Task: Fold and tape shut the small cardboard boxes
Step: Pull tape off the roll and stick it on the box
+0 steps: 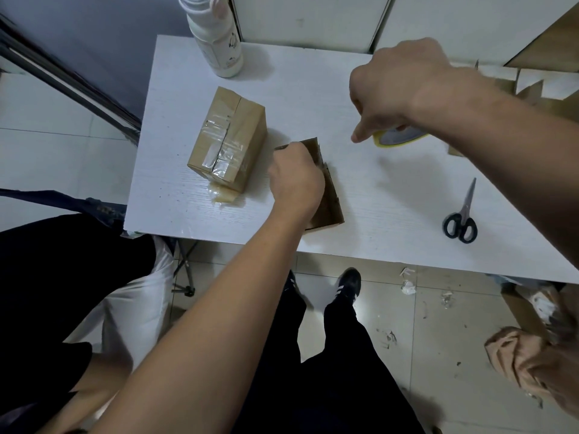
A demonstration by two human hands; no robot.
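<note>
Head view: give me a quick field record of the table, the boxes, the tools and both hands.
taped box: closed, clear tape over its seam, far left on the white table
open box: flaps unsealed, near table front
left hand: grips the open box
right hand: holds the tape roll above the table
scissors: lying closed, right side
bottle: white, upright, far edge

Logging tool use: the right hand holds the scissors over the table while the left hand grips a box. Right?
Not quite. In the head view the right hand holds the tape roll; the scissors lie untouched on the table. The left hand does grip a box.
</note>
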